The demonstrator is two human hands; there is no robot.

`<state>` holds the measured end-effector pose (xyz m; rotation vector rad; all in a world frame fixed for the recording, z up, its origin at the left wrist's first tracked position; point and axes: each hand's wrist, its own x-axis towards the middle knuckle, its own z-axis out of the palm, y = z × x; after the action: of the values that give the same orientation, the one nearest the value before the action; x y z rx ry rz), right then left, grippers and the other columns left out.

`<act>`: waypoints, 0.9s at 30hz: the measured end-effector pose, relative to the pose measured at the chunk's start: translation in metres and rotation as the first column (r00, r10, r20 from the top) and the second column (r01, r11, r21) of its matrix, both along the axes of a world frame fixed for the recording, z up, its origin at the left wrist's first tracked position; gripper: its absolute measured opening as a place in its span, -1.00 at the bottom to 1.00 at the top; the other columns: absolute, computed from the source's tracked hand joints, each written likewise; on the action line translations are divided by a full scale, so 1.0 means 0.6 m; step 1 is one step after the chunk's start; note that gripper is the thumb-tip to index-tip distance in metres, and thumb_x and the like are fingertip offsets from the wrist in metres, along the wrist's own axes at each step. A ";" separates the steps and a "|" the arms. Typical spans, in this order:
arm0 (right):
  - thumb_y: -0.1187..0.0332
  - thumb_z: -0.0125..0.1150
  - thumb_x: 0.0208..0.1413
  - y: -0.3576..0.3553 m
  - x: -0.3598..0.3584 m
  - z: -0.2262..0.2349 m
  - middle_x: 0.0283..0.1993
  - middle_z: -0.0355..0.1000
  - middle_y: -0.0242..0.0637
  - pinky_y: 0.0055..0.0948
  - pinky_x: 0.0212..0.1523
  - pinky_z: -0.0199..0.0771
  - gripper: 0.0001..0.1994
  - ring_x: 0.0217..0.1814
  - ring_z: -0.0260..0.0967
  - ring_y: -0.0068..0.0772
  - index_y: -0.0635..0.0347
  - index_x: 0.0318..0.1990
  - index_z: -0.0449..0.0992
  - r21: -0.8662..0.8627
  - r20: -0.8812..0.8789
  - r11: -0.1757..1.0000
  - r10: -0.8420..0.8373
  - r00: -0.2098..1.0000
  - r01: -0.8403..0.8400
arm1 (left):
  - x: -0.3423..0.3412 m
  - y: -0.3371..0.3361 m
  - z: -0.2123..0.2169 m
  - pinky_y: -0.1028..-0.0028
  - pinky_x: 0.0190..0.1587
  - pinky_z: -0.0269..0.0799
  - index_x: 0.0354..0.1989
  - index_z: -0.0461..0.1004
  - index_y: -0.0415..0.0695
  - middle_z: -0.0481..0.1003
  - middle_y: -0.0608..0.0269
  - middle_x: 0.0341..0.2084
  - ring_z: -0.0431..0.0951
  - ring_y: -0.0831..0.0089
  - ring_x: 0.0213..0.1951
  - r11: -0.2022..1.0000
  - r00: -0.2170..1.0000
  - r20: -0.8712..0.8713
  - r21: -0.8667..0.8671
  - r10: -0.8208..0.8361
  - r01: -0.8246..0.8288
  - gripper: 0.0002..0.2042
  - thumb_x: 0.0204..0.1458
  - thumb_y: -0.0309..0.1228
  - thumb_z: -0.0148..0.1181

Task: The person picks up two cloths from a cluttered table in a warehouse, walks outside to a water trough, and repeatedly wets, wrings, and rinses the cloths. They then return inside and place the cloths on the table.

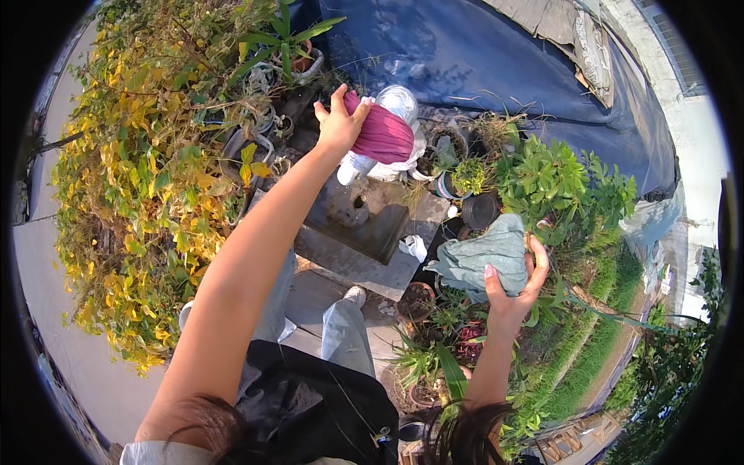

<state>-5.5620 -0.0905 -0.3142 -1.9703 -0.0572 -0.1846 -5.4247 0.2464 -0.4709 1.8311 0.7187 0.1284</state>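
Observation:
A wrung-looking magenta cloth [387, 138] is bunched in my left hand [339, 122], which reaches out over the far side of a stone sink [335, 235]. Some of that hand's fingers stick out apart from the cloth. Lower and to the right, my right hand [514, 293] grips a crumpled grey-green cloth [487, 254] between thumb and fingers, above some potted plants. Beside the magenta cloth stands a shiny, clear rounded container [398, 101]. A whitish bottle-like thing [354, 168] sits under the cloth, partly hidden.
A crumpled white scrap [414, 247] lies on the sink's right edge. Near it are a black pot [480, 211] and a terracotta pot [415, 302]. Yellowing bushes [147, 194] crowd the left, leafy green plants [542, 174] the right. A blue tarp [465, 66] covers the back.

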 end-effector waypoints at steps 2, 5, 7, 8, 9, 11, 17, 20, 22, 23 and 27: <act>0.54 0.38 -0.12 0.002 -0.010 -0.006 0.19 0.39 -0.17 -0.35 0.19 0.37 -0.18 0.10 0.39 -0.38 0.27 0.39 0.21 0.068 -0.095 0.998 -0.009 0.995 0.016 | -0.009 -0.007 0.005 0.13 0.41 0.10 0.46 0.12 -0.01 -0.22 -0.45 0.44 -0.17 -0.21 0.49 0.990 0.998 -0.052 0.141 0.031 -0.023 -0.23 0.17 0.10 0.21; 0.48 0.44 -0.10 0.015 -0.020 -0.010 0.04 0.48 -0.27 -0.44 0.12 0.41 -0.48 0.03 0.45 -0.48 0.32 0.10 0.49 0.244 -0.256 0.968 0.010 0.967 0.055 | -0.021 -0.004 0.023 -0.38 0.36 -0.24 0.47 0.11 0.18 -0.22 -0.23 0.50 -0.26 -0.19 0.52 0.966 0.998 -0.034 0.251 -0.053 0.060 -0.21 0.12 0.23 0.16; 0.48 0.48 -0.10 0.028 -0.021 -0.009 -0.02 0.47 -0.34 -0.48 0.05 0.41 -0.56 -0.04 0.42 -0.54 0.31 -0.01 0.50 0.210 -0.241 0.978 0.037 0.970 0.014 | -0.037 -0.012 0.044 -0.27 0.39 -0.16 0.41 0.20 0.07 -0.12 -0.21 0.48 -0.17 -0.16 0.51 0.936 0.998 0.065 0.353 -0.017 -0.007 -0.33 0.19 0.07 0.18; 0.49 0.50 -0.13 0.036 -0.021 -0.006 -0.13 0.43 -0.35 -0.50 0.01 0.40 -0.59 -0.10 0.37 -0.56 0.28 -0.09 0.48 0.192 -0.193 0.981 0.067 0.979 -0.029 | -0.052 -0.014 0.059 -0.13 0.39 -0.04 0.36 0.27 0.01 -0.01 -0.20 0.43 -0.04 -0.13 0.46 0.930 0.983 0.181 0.366 -0.037 -0.033 -0.40 0.21 -0.01 0.18; 0.51 0.49 -0.16 0.045 -0.018 -0.004 -0.19 0.41 -0.30 -0.49 0.01 0.39 -0.61 -0.14 0.38 -0.47 0.25 -0.14 0.48 0.123 -0.051 0.985 0.126 0.991 -0.119 | -0.073 -0.020 0.076 0.01 0.39 0.08 0.30 0.34 -0.06 0.10 -0.20 0.38 0.10 -0.09 0.41 0.932 0.957 0.284 0.359 -0.062 -0.046 -0.47 0.23 -0.08 0.19; 0.53 0.47 -0.21 0.064 -0.014 0.005 -0.24 0.38 -0.28 -0.35 0.07 0.45 -0.65 -0.17 0.38 -0.35 0.23 -0.22 0.49 -0.010 0.134 0.972 0.234 0.963 -0.235 | -0.143 -0.058 0.112 0.27 0.24 0.28 0.10 0.46 -0.18 0.38 -0.04 0.07 0.37 0.14 0.19 0.993 0.966 0.253 -0.101 -0.041 0.069 -0.64 0.26 -0.22 0.18; 0.50 0.45 -0.21 0.125 -0.049 0.008 0.27 0.34 0.18 0.12 0.38 0.25 -0.71 0.43 0.25 0.23 0.13 -0.29 0.48 -0.006 0.219 0.781 0.611 0.761 -0.625 | -0.311 -0.166 0.139 -0.12 0.26 0.29 0.47 0.06 0.01 0.39 -0.03 0.21 0.43 -0.01 0.18 0.093 0.981 -0.018 -0.996 -0.192 0.000 -0.18 0.15 0.21 0.14; 0.53 0.53 -0.21 0.151 -0.072 -0.022 0.10 0.48 0.08 0.15 0.37 0.28 -0.58 0.27 0.43 0.12 0.14 -0.20 0.42 0.076 0.253 0.627 0.740 0.623 -0.775 | -0.325 -0.157 0.114 0.19 0.10 0.51 0.44 0.14 0.10 0.47 0.15 0.12 0.56 0.22 0.02 -0.197 0.967 -0.086 -0.971 -0.241 -0.135 -0.37 0.25 -0.04 0.15; 0.52 0.54 -0.16 0.156 -0.079 -0.041 0.01 0.50 -0.04 0.04 0.32 0.36 -0.58 0.16 0.50 -0.07 0.16 -0.16 0.41 0.206 0.266 0.697 0.636 0.725 -0.687 | -0.327 -0.156 0.102 0.25 0.10 0.52 0.44 0.15 0.10 0.48 0.17 0.10 0.56 0.27 0.02 -0.091 0.979 -0.033 -0.994 -0.203 -0.053 -0.39 0.25 -0.09 0.17; 0.53 0.54 -0.13 0.156 -0.080 -0.050 -0.02 0.49 -0.10 -0.06 0.29 0.41 -0.57 0.12 0.52 -0.21 0.18 -0.13 0.42 0.333 0.248 0.739 0.530 0.811 -0.585 | -0.329 -0.156 0.099 0.27 0.10 0.52 0.44 0.16 0.10 0.49 0.18 0.10 0.56 0.29 0.02 0.001 0.978 -0.091 -0.996 -0.190 -0.092 -0.39 0.25 -0.11 0.17; 0.49 0.32 0.12 0.144 -0.065 -0.088 0.05 0.47 -0.15 -0.35 0.08 0.50 -0.65 0.02 0.50 -0.31 0.26 0.06 0.42 0.721 -0.354 0.674 0.163 0.921 0.158 | -0.335 -0.166 0.098 0.28 0.20 0.41 0.21 0.45 -0.09 0.58 0.18 0.03 0.55 0.32 0.08 -0.118 0.980 -0.154 -0.979 -0.129 -0.169 -0.53 0.30 -0.02 0.05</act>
<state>-5.6010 -0.0043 -0.3670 -1.1393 0.2498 0.1843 -5.6257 0.1466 -0.4122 0.1987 0.6330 -0.5370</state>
